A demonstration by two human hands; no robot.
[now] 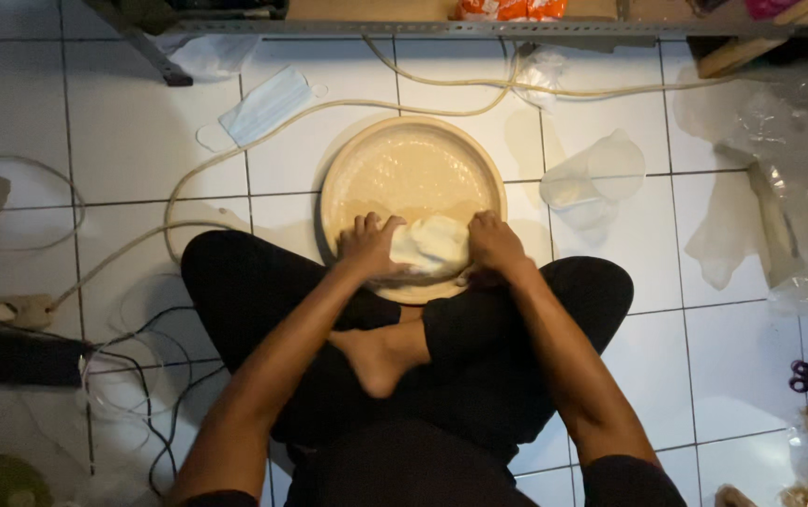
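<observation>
Two hands are pressed on a pale dough lump [432, 246] at the near edge of the round tray [411, 169]: left hand [366, 246] and right hand [493, 242] gripping its sides. Beyond the tray, an orange package [507, 8] is seen on a shelf.

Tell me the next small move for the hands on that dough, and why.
Probably push the dough forward toward the middle of the round tray. The left hand and right hand grip it from both sides at the tray's near edge, close to the crossed legs, while the floured centre lies bare.
</observation>
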